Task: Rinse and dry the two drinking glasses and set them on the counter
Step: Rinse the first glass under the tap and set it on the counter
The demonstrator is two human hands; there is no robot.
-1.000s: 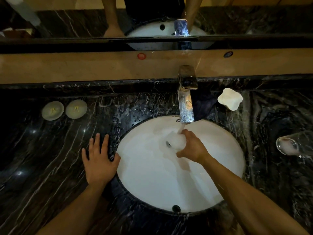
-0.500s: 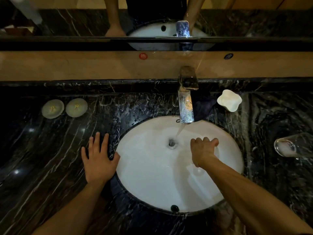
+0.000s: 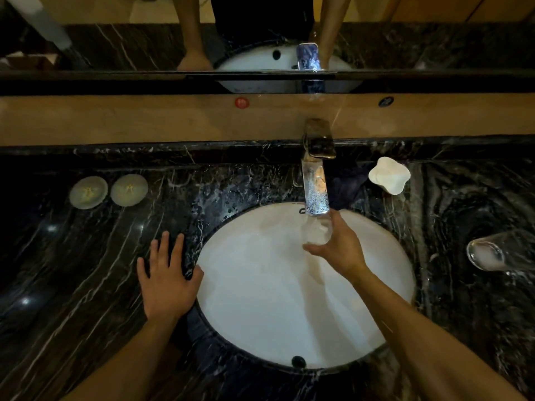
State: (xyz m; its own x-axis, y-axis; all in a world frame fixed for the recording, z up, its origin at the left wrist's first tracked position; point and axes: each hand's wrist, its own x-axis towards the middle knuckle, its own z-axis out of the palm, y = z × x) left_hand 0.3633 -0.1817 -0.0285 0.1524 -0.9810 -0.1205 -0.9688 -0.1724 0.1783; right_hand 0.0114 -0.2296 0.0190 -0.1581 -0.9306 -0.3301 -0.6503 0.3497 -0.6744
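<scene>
A chrome square-spouted faucet point(image 3: 315, 180) juts over the far rim of the oval white sink basin point(image 3: 260, 299), directly above the clear drinking glass point(image 3: 317, 231) held beneath its spout. A white lobed soap dish point(image 3: 389, 175) sits on the black veined marble counter point(image 3: 72, 270) just right of the faucet, two round pale coasters point(image 3: 108, 191) lie well to the left, and a second clear drinking glass point(image 3: 492, 251) lies on its side near the counter's right edge. The right hand point(image 3: 340, 248) reaches in over the basin, fingers and thumb wrapped around the glass. The left hand point(image 3: 166, 280) lies flat on the counter, fingers spread, thumb touching the sink's rim. The basin's near half is open.
</scene>
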